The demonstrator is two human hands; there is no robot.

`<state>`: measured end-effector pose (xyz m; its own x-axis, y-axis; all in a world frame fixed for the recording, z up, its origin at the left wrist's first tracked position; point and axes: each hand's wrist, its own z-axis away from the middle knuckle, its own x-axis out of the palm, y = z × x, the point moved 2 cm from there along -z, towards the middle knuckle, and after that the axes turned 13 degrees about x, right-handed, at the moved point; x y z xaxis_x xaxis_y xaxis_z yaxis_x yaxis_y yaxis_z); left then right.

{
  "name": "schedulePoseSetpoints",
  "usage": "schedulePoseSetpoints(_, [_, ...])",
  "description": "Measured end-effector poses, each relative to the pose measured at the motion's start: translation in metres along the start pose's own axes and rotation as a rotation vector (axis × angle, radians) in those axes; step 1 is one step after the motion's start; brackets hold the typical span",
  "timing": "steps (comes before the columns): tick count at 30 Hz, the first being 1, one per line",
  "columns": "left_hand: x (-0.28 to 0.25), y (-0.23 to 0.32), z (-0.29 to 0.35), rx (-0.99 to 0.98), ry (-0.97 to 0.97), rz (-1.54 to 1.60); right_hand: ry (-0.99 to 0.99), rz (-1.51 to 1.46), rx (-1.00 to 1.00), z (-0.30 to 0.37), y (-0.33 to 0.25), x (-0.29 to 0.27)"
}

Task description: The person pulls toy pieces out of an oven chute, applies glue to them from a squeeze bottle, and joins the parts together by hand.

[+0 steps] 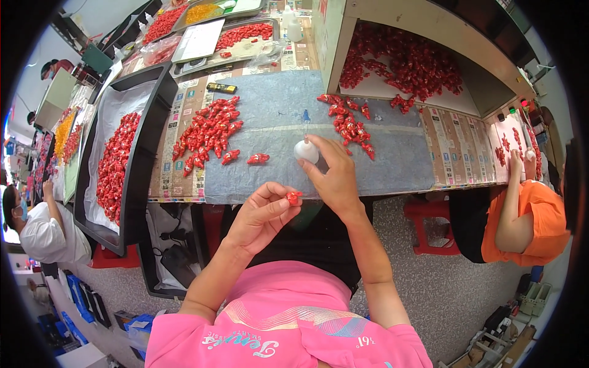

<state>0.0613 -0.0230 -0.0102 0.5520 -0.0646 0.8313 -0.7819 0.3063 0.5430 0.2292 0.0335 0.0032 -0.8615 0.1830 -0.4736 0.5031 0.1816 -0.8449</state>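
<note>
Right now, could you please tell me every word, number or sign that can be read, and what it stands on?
Pink shirt: pale lettering and a small number, which I won't copy out.
Printed table cover: small signs, too small to read.
Black and yellow item: any print too small to read.
White bottle in the right hand: no print on the visible part.
</note>
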Motion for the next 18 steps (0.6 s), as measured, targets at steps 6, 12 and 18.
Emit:
schedulePoseSetpoints(6, [-0.004, 0.002, -0.001, -0.005, 0.025, -0.047, 0.047, 0.018, -0.022, 0.002, 0.004, 0.001])
schedulePoseSetpoints(12, [-0.006, 0.0, -0.001, 0.09, 0.016, -0.145, 0.07, -0.033, 0.037, 0.031, -0.011, -0.024])
schedulePoseSetpoints(18, [-0.006, -0.007, -0.002, 0.148, -0.072, -0.263, -0.239, -0.31, 0.192, 0.056, -0.016, -0.023])
